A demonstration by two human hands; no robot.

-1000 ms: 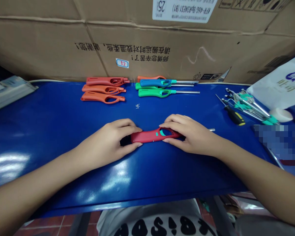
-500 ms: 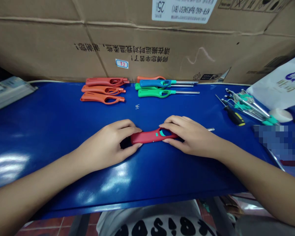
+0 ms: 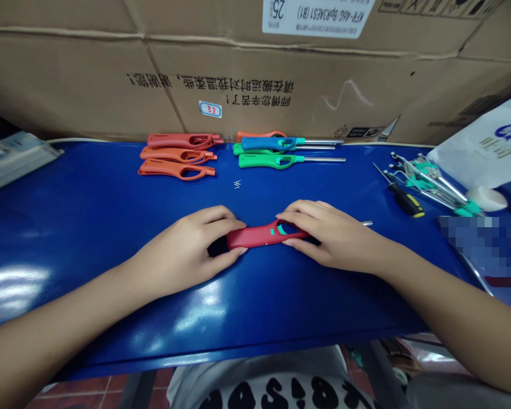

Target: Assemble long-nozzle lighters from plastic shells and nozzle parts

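Centred on the glossy blue table (image 3: 89, 227), a red plastic lighter with a teal trigger (image 3: 259, 234) is lying flat, the left hand (image 3: 187, 250) pinching one end and the right hand (image 3: 330, 234) gripping the trigger end. Behind, 3 orange plastic lighter shells (image 3: 176, 154) are resting beside green and blue lighters (image 3: 272, 152).

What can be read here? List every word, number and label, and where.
"KFR-46G/BpR3AES1 (B1)": white label, upside down.
"25": same label.
"33" (perhaps "32"): small sticker on cardboard box.
"师傅您辛苦了!请在搬运时对我温柔些,谢谢您!": upside-down print, same box.
Logo on the white bag, letters on the shirt: unreadable.
The red lighter: no text.
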